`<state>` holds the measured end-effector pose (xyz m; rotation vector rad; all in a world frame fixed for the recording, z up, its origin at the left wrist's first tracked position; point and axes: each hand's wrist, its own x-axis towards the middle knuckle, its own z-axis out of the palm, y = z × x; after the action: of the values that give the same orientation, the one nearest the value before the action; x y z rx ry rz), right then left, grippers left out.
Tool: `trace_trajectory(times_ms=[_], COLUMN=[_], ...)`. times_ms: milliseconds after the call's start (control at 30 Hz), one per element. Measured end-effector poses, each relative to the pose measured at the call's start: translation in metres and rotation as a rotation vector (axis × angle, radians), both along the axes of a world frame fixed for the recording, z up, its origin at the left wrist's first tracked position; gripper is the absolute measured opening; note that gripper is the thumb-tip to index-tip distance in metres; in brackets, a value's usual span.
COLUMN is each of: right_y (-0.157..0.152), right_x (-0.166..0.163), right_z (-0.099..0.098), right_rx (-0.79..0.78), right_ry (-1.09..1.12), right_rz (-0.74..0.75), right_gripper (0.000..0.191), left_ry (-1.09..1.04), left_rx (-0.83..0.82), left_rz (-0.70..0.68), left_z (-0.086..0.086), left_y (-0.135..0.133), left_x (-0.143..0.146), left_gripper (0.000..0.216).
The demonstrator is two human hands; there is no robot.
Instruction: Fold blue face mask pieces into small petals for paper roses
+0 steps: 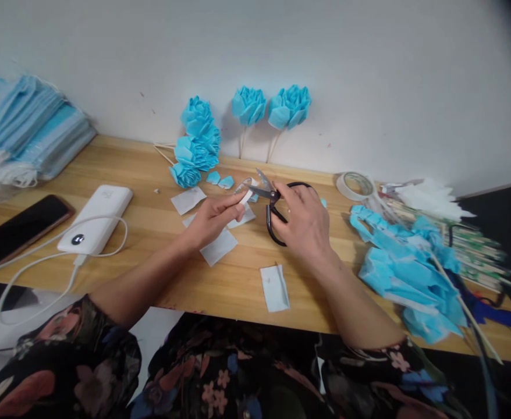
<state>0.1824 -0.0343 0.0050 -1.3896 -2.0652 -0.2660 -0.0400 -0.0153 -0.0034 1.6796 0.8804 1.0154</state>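
Near the middle of the table, my left hand (216, 218) pinches a small white folded piece of material (247, 196) between thumb and fingers. My right hand (305, 218) grips black-handled scissors (273, 196), their blades spread apart and pointing left at that piece. Pale cut rectangles lie under and around my left hand, among them one rectangle (188, 200) behind it and another (219, 247) in front. A further rectangle (275, 288) rests by the front edge. Two small blue petals (219, 180) lie behind my hands.
Blue handmade flowers (197, 142) on sticks lie at the back, and two more flowers (289, 107) lean on the wall. Left are stacked masks (32, 125), a white power bank (96, 220) with cable, and a phone (22, 233). Right are a tape roll (355, 185) and crumpled blue material (406, 273).
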Motion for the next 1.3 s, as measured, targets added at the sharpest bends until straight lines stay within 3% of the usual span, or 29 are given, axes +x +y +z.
trace_trajectory(times_ms=[300,533,633,800,933,1067,1200,1300], right_y=[0.0,-0.002,-0.002,-0.001,-0.001,-0.006,-0.013,-0.014], right_x=[0.0,-0.003,-0.005,-0.003,0.005,0.011,0.007,-0.001], right_z=[0.011,0.007,0.003,0.006,0.019,0.034,0.033,0.019], right_rx=[-0.086,-0.063,-0.046,-0.084,-0.284,-0.674,-1.14,-1.331], right_ry=[0.236,0.095,0.04,0.158,0.552,0.988,1.137,1.17], right_rz=[0.033,0.074,0.079,0.06,0.136,0.441,0.716,0.821], right_gripper=[0.041,0.043,0.044,0.042,0.05,0.062,0.081,0.084], left_ry=[-0.025,-0.007,0.032,-0.006,-0.097,-0.205,-0.235,-0.215], left_rx=[-0.015,0.015,0.012,0.002,-0.033,-0.087,-0.088,-0.087], left_rz=[0.059,0.064,0.058,0.055,0.079,0.111,0.067,0.015], left_z=[-0.003,0.005,0.008,0.005,0.001,-0.006,-0.008,-0.007], left_y=[0.004,0.002,0.001,0.002,0.005,0.009,0.009,0.006], left_x=[-0.002,-0.001,-0.001,-0.002,-0.001,-0.002,-0.003,-0.002], left_gripper=[0.047,0.032,0.036,0.032,0.035,0.037,0.035,0.033])
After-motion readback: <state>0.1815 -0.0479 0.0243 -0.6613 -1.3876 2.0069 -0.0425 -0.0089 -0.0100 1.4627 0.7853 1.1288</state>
